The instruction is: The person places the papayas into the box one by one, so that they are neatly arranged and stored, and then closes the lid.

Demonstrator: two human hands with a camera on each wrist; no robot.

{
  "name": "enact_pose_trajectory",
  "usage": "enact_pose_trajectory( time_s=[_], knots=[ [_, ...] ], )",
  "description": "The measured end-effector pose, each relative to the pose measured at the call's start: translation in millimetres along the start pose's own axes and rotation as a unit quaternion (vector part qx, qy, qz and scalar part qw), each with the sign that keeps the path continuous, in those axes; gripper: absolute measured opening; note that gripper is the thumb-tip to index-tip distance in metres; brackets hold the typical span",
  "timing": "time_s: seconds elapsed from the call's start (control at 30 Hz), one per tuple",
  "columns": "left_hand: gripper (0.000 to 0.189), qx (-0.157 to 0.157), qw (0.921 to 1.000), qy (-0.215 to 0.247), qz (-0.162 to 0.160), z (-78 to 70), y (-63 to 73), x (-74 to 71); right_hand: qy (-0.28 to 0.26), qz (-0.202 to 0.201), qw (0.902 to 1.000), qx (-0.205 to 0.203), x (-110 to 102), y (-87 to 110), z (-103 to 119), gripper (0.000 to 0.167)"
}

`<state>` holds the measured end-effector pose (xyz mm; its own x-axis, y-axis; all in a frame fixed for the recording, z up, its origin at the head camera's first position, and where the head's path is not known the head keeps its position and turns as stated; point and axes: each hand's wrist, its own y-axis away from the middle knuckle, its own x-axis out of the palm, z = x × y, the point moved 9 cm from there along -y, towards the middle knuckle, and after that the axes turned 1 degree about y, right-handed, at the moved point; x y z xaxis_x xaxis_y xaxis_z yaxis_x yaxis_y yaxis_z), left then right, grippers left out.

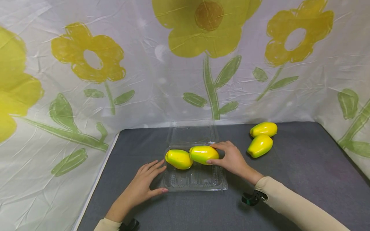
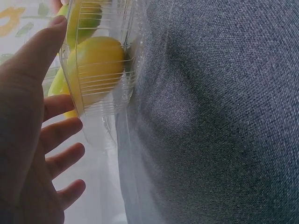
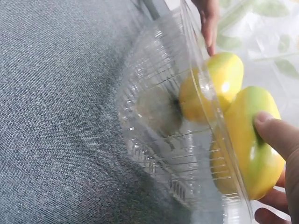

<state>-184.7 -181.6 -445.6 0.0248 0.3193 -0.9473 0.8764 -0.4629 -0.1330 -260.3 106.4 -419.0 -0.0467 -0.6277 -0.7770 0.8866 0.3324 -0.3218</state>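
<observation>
Currently the right hand (image 1: pixel 231 158) has fingers and thumb curled round a yellow-green mango (image 1: pixel 203 154), holding it just over the right-rear part of the clear plastic clamshell tray (image 1: pixel 196 183), w/ a second mango (image 1: pixel 179 159) lying inside the tray at its left-rear, touching the first. Left hand (image 1: pixel 144 184) lies flat on the grey table (image 1: pixel 303 179), fingers straight & relaxed, tips against the tray's left edge, gripping nothing. Two more mangoes (image 1: pixel 261 138) sit on the table well right of the tray, touching each other.
</observation>
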Motion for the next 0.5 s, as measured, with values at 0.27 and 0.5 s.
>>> enact_pose_trajectory(
  time_s=[0.27,0.5],
  knots=[
    [0.084,0.013,0.9997,-0.004,-0.018,-2.0,0.6,-1.9,0.001,-0.005,0.9999,0.01,5.2,1.6,-2.7,0.067],
    [0.084,0.0,1.0,-0.003,-0.004,-0.7,0.3,-0.6,0.02,-0.016,0.9997,0.003,6.7,1.5,0.5,0.065]
  ],
)
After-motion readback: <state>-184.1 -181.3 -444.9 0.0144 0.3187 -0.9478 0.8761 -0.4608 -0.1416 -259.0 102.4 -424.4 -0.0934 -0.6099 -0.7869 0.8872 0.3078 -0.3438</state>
